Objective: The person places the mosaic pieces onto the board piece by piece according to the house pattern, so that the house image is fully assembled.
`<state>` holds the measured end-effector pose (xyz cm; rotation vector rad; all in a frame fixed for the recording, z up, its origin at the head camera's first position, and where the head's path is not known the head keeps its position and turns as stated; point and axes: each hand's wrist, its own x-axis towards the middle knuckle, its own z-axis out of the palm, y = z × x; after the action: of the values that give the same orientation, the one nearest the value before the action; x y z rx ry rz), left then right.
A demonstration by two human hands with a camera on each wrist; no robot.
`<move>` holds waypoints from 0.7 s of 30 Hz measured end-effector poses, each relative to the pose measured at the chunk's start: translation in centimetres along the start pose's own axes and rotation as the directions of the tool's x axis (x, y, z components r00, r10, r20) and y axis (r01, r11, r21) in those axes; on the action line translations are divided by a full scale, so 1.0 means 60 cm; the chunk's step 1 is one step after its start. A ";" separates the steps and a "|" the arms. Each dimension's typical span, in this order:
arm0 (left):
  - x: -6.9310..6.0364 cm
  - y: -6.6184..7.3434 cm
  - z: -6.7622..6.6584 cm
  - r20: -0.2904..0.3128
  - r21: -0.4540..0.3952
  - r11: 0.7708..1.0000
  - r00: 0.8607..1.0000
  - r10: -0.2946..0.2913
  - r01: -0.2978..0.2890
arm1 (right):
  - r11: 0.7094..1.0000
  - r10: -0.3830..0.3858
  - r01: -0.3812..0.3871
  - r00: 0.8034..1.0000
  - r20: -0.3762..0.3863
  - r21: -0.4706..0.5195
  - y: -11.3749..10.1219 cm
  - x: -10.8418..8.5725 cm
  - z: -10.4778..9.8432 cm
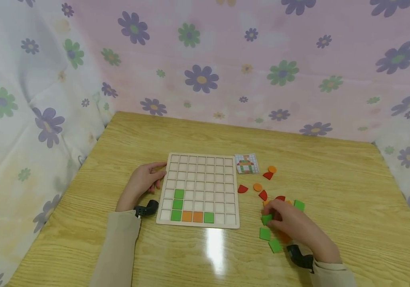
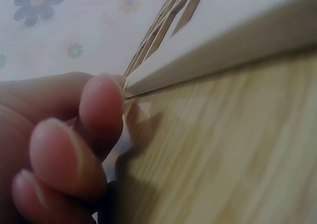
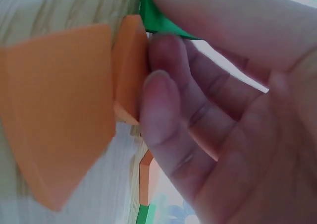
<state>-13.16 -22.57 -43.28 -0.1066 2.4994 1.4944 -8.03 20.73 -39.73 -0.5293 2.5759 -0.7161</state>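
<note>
My right hand (image 1: pixel 292 224) pinches a green square tile (image 1: pixel 266 219) between thumb and fingers, low over the loose pieces; the right wrist view shows this tile (image 3: pixel 159 24) under the thumb. Orange pieces (image 3: pixel 64 105) lie close by the fingertips there. Beside the left edge of the wooden grid board (image 1: pixel 198 226) is my left hand (image 1: pixel 142 179), its fingertips touching the rim (image 2: pixel 198 63) with fingers loosely bent. Green tiles (image 1: pixel 177 204) form a column on the board's lower left. Two orange tiles (image 1: pixel 192 216) and another green tile (image 1: pixel 209 217) continue along the bottom row.
A small printed pattern card (image 1: pixel 247 164) lies at the board's upper right. Red quarter-circle pieces (image 1: pixel 242 189) and orange discs (image 1: pixel 257 187) are scattered right of the board. More green squares (image 1: pixel 265 234) lie near my right hand. Flowered cloth (image 1: pixel 226 52) hangs behind the table.
</note>
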 end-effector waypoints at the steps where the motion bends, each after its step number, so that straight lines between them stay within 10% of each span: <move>1: 0.000 -0.001 0.001 0.000 0.000 1.000 1.000 0.002 -0.002 | 1.000 0.006 -0.006 1.000 0.005 0.012 -0.001 0.000 -0.001; 21: -0.001 -0.002 0.004 -0.016 -0.036 0.999 1.000 -0.012 0.011 | 0.998 -0.038 0.035 0.998 -0.046 -0.055 -0.026 0.024 0.009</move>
<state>-13.07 -22.43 -43.49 -0.1393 2.4807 1.5406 -8.62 18.61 -39.70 -0.5844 2.6419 -0.6802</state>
